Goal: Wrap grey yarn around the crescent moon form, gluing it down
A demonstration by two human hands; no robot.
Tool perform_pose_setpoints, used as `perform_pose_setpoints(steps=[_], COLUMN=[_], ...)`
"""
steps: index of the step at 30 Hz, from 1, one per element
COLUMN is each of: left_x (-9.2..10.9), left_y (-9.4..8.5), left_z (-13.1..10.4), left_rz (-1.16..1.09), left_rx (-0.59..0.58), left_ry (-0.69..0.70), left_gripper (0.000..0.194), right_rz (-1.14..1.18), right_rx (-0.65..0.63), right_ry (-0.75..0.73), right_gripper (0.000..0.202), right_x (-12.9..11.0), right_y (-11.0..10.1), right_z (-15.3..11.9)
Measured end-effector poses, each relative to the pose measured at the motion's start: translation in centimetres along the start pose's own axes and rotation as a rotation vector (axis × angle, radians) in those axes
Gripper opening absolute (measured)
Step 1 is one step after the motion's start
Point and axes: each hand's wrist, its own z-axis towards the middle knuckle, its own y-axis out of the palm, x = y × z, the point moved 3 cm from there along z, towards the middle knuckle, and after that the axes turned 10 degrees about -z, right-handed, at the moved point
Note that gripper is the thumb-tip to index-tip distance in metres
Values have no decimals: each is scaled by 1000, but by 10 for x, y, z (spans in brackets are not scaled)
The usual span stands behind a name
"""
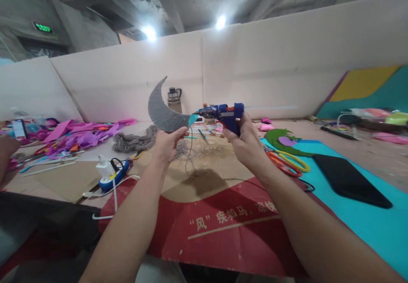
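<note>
My left hand (pixel 170 143) pinches the lower end of a crescent moon shape (pixel 165 115) wound with grey yarn, held up above the table. Its tip (pixel 192 120) is bare of yarn and shows turquoise. From that end a loose strand of yarn (pixel 190 153) hangs down. In my right hand (pixel 244 140) is a blue hot glue gun (pixel 231 114), fingers closed round its handle. The gun's nozzle points left, at the turquoise tip; whether the two touch I cannot tell. Behind my left hand lies a skein of grey yarn (pixel 134 140).
A red and brown cardboard sheet (pixel 223 236) covers the table in front. Left are a blue power strip (pixel 116 176) and pink and purple scraps (pixel 86 136). Right are orange-handled scissors (pixel 283 164), a black phone-like slab (pixel 350 181) and a turquoise sheet (pixel 360 232). Another person's hand (pixel 8 147) shows far left.
</note>
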Motion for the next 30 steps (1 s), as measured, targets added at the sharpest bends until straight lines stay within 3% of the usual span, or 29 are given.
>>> perform_pose_setpoints(steps=[6, 8, 11, 13, 16, 20, 22, 26, 30], left_x=[-3, -4, -4, -5, -8, -11, -12, -11, -11], left_y=[-2, -1, 0, 1, 2, 4, 7, 12, 16], left_z=[1, 1, -1, -2, -3, -4, -6, -9, -11], left_rz=[-34, -37, -33, -21, -10, -9, 9, 28, 60], left_rx=[21, 14, 9, 3, -2, -11, -39, -82, -84], left_ry=[-65, -76, -79, -81, -101, -102, -93, -75, -85], left_gripper=[33, 32, 31, 30, 29, 30, 29, 28, 32], right_rz=[384, 415, 284, 172, -5, -126, 80, 646, 646], right_rx=[54, -70, -283, -331, -299, -148, -147, -327, -406], right_ry=[388, 541, 665, 680, 661, 454, 342, 354, 383], right_gripper=[28, 26, 18, 19, 33, 25, 17, 33, 22], right_x=[21, 30, 44, 54, 60, 34, 13, -15, -16], right_y=[6, 13, 24, 28, 25, 20, 29, 57, 61], right_z=[6, 6, 1, -1, -3, -2, -5, -14, -15])
